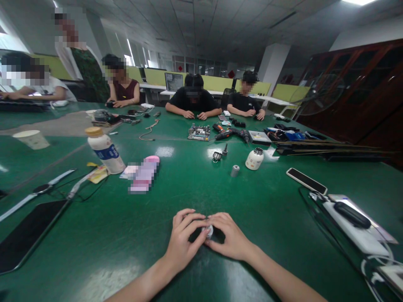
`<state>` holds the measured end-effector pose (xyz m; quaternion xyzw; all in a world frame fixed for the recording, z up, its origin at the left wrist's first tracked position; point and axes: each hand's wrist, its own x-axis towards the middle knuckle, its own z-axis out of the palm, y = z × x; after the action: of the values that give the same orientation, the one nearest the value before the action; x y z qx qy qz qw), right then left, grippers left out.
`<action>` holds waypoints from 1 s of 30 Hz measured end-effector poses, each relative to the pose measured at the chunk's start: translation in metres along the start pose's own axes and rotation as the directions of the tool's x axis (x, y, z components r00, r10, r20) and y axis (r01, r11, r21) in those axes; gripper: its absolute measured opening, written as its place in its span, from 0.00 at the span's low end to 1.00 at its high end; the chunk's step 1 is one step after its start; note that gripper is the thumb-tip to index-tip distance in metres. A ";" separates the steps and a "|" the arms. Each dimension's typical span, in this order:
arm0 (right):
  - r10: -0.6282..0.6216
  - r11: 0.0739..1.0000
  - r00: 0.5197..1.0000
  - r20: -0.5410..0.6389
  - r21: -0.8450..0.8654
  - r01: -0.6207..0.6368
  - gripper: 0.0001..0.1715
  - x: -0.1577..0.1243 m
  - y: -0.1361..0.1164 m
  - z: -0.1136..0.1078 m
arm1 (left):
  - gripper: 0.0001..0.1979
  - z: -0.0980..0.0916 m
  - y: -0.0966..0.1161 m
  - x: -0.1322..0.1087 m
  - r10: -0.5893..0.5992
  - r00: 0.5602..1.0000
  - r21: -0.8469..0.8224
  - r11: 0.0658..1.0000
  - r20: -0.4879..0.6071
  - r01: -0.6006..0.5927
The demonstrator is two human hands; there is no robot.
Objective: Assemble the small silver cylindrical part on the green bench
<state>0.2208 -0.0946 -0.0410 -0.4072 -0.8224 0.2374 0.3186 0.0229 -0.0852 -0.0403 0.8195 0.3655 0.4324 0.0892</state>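
Note:
In the head view, a small pale grey, rounded piece [208, 231] sits between my hands, mostly covered by fingers; its kind cannot be made out. My left hand [186, 235] curls over it from the left, thumb and fingertips closed on it. From the right, my right hand [229, 236] closes on the same piece with curved fingers and thumb. Farther out on the table stand a silver cylinder [235, 170] and a cream bottle [255, 159] with a bare metal neck. Behind them lie a round metal part [217, 157] and a dark-tipped metal part [225, 149].
Left on the green table [176, 184] are a tablet [30, 235], a watch [40, 189] and a capped bottle [105, 151]. A phone [307, 181] and power strip [355, 228] with cables lie right. Ahead are a circuit board [199, 132], power drills [231, 134] and several people.

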 end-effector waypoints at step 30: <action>0.046 0.999 0.998 0.046 -0.003 -0.046 0.24 0.000 -0.002 -0.004 | 0.06 -0.005 -0.044 0.014 -0.242 0.959 0.298 0.914 -0.145 0.276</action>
<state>0.2221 -0.0949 -0.0372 -0.4206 -0.8202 0.2531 0.2938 0.0010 -0.0453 -0.0487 0.7436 0.5394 0.3951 -0.0054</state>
